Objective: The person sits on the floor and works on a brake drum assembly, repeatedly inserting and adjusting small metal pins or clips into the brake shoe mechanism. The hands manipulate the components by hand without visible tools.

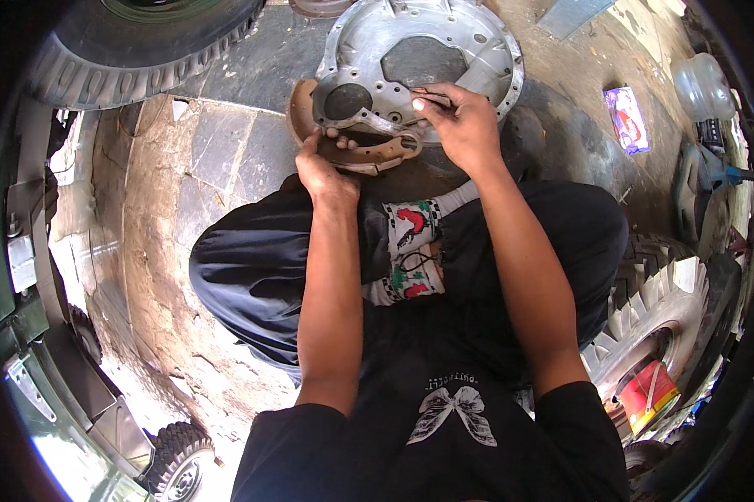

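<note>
My left hand [325, 166] is closed around a rusty, curved brake shoe [375, 156], fingers curled over its inner side and thumb along its edge. The shoe is tilted, with a holed end toward the right. My right hand [465, 125] pinches a small brownish, folded-looking piece [429, 95] between thumb and fingers; its kind is not clear. It is held above and to the right of the shoe, apart from it. Just beyond both hands a large grey metal bell housing [498, 63] lies on the ground, with a big central opening and bolt holes round its rim.
A big tyre [134, 63] lies at the far left and another tyre [661, 305] at the right. Near that one sits a red and yellow container [649, 397]. A purple packet [627, 121] and a clear plastic bottle [703, 88] are at the far right. My crossed legs are in front.
</note>
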`<move>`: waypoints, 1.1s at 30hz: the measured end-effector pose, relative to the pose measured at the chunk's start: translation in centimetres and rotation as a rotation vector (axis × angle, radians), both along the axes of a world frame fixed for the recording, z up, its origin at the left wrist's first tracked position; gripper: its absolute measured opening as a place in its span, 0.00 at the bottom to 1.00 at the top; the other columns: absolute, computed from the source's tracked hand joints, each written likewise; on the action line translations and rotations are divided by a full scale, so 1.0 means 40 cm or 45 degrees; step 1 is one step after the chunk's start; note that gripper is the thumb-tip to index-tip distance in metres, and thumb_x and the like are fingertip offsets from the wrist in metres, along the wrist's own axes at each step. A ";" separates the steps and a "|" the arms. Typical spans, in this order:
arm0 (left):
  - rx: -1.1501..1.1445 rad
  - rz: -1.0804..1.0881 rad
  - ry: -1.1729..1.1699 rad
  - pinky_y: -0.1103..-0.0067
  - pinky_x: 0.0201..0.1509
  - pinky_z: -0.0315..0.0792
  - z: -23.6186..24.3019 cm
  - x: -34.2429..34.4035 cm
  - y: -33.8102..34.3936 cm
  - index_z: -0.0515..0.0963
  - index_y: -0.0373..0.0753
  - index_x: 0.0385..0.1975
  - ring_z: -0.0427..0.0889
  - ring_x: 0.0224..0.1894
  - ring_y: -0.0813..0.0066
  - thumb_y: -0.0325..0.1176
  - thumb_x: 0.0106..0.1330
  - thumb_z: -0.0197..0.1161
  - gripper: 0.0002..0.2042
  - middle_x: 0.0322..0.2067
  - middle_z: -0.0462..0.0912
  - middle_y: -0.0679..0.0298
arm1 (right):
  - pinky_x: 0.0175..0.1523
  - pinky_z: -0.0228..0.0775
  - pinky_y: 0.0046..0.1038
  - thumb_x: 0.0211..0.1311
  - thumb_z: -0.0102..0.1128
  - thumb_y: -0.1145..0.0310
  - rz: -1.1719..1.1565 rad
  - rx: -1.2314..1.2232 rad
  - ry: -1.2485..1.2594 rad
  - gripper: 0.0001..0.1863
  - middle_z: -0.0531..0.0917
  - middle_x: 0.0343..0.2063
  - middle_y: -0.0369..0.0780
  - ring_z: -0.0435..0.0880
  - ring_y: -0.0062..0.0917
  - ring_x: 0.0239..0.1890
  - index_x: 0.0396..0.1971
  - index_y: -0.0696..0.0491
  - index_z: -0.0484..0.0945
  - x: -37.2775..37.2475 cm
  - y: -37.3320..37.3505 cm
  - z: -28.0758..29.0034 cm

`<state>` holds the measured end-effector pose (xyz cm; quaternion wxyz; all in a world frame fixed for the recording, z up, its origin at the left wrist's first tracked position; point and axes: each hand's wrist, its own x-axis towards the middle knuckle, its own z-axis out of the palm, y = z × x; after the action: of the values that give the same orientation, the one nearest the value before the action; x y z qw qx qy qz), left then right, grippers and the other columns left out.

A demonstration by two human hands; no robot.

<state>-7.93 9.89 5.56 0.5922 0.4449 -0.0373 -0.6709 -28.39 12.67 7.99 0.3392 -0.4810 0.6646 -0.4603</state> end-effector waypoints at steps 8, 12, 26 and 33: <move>0.111 0.070 -0.080 0.70 0.39 0.74 -0.012 -0.016 0.000 0.74 0.40 0.41 0.73 0.30 0.70 0.35 0.78 0.46 0.10 0.31 0.76 0.65 | 0.50 0.81 0.29 0.66 0.74 0.64 -0.015 0.071 0.013 0.12 0.93 0.37 0.42 0.93 0.29 0.40 0.46 0.50 0.91 0.012 0.006 0.034; 0.140 0.106 -0.070 0.70 0.38 0.75 -0.017 -0.029 0.002 0.76 0.40 0.42 0.75 0.30 0.70 0.37 0.79 0.45 0.12 0.33 0.78 0.64 | 0.50 0.81 0.30 0.66 0.75 0.63 -0.023 0.068 0.038 0.12 0.93 0.38 0.42 0.93 0.30 0.41 0.46 0.49 0.91 0.013 0.004 0.028; 0.252 -0.132 -0.135 0.59 0.80 0.57 -0.117 -0.022 -0.023 0.64 0.34 0.76 0.68 0.75 0.56 0.42 0.80 0.53 0.29 0.74 0.68 0.52 | 0.52 0.81 0.32 0.64 0.76 0.64 0.002 0.044 0.094 0.12 0.93 0.40 0.44 0.93 0.34 0.43 0.46 0.49 0.91 0.014 0.008 0.020; 0.339 -0.087 -0.359 0.62 0.77 0.63 -0.126 -0.027 -0.023 0.57 0.30 0.76 0.72 0.71 0.55 0.39 0.80 0.61 0.32 0.71 0.70 0.47 | 0.51 0.81 0.34 0.63 0.76 0.66 0.094 0.117 0.224 0.13 0.92 0.40 0.46 0.92 0.38 0.43 0.46 0.50 0.91 0.009 0.021 -0.001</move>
<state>-9.00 8.98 0.54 0.4939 0.6074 -0.0458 -0.6205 -28.02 13.51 7.95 0.3182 -0.5276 0.6940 -0.3725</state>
